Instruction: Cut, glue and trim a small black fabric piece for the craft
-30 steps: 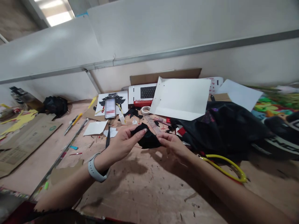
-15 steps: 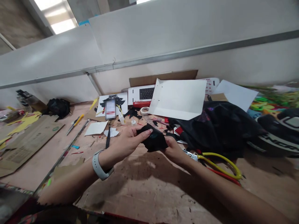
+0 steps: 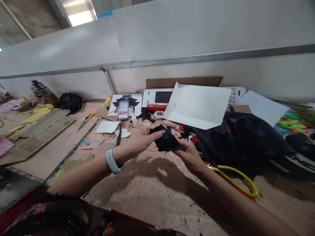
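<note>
A small black piece with jagged edges, like cut paper or cloth (image 3: 167,140), is held above the table between both hands. My left hand (image 3: 140,140) grips its left side, thumb lying on top and the other fingers mostly hidden. At its lower right, my right hand (image 3: 188,153) pinches the edge, with fingertips partly behind the piece. Just beyond the hands are a white glue bottle (image 3: 134,119), a roll of tape (image 3: 158,114) and black scraps (image 3: 145,115). Scissors with yellow and red handles (image 3: 236,175) lie beside my right forearm.
A large white sheet (image 3: 197,106) leans over a keyboard box (image 3: 157,98) at the back. Black fabric (image 3: 233,141) is heaped on the right. To the left lie a utility knife (image 3: 86,120) and flattened cardboard (image 3: 36,139). A phone (image 3: 123,109) stands before a black-and-white picture (image 3: 135,98).
The camera view has turned slightly left, so the scene appears shifted right. The black piece stays in both hands and is tilted a little differently; the right hand's fingers show more.
</note>
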`<action>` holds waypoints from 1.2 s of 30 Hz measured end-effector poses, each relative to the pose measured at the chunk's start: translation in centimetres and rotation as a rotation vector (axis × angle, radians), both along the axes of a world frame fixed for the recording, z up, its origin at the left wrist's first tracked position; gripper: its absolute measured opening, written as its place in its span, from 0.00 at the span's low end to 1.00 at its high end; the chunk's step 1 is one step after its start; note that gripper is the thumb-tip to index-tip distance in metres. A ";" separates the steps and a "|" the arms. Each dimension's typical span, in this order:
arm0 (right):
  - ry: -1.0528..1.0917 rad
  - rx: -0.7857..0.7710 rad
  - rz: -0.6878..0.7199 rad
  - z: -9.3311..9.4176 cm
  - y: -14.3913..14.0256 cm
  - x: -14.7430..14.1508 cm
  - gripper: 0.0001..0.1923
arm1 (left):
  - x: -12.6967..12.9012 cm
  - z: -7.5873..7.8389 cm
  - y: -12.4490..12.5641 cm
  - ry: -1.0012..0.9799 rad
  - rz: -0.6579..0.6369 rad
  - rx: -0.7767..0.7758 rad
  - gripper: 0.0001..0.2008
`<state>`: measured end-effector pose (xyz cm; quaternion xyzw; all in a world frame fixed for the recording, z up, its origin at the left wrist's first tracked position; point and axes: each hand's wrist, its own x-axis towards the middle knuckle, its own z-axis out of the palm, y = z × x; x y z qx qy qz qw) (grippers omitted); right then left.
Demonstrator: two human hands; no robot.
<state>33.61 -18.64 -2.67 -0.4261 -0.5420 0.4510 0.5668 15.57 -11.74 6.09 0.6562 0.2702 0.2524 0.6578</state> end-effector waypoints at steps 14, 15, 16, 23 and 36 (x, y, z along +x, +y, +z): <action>0.088 -0.038 0.034 -0.8 0.0 0.1 0.10 | -0.1 -0.6 0.5 -0.026 -0.021 -0.006 0.09; 0.092 -0.038 0.037 -0.8 -0.1 0.1 0.10 | 0.0 -0.6 0.5 -0.029 -0.021 -0.011 0.09; 0.094 -0.040 0.038 -0.8 -0.1 0.1 0.11 | 0.0 -0.6 0.5 -0.031 -0.022 -0.019 0.09; 0.095 -0.071 0.036 -0.7 -0.1 0.0 0.12 | 0.2 -1.2 0.8 -0.014 -0.012 -0.041 0.08; 0.152 -0.079 0.049 -1.0 0.0 0.0 0.13 | 0.1 -1.1 0.6 -0.017 0.009 -0.186 0.08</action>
